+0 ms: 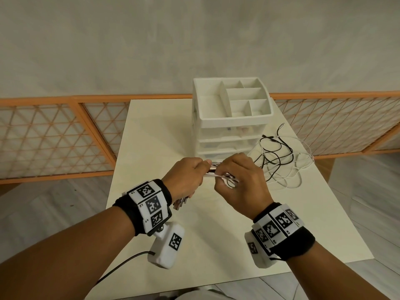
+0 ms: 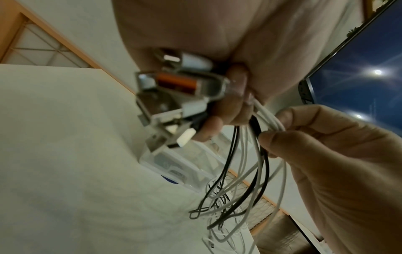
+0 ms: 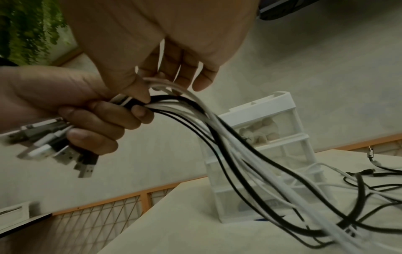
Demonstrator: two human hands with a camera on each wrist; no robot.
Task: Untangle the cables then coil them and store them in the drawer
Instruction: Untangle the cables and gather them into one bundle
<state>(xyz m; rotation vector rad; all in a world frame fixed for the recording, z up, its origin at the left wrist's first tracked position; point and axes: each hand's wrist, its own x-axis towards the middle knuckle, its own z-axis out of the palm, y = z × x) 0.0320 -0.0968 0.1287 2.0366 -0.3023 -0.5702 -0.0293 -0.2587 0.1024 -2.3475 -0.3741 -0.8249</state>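
Above the table's middle, both hands hold one bundle of black and white cables (image 1: 213,172). My left hand (image 1: 194,169) grips the bundle in a fist just behind the plugs. Several USB plugs (image 1: 180,204) stick out below it and show close up as USB plugs (image 2: 174,96). My right hand (image 1: 227,171) pinches the strands right beside the left fist, thumb against fingers, as the right hand (image 3: 161,82) shows. From there the cables (image 3: 239,146) trail down into a loose tangle (image 1: 281,161) on the table. The white drawer unit (image 1: 231,126) stands behind, its drawers pushed in.
The drawer unit carries an open divided tray (image 1: 236,100) on top. The cream table (image 1: 164,148) ends at edges on both sides, with an orange lattice screen (image 1: 54,137) behind. The tangle lies right of the drawers, near the table's right edge.
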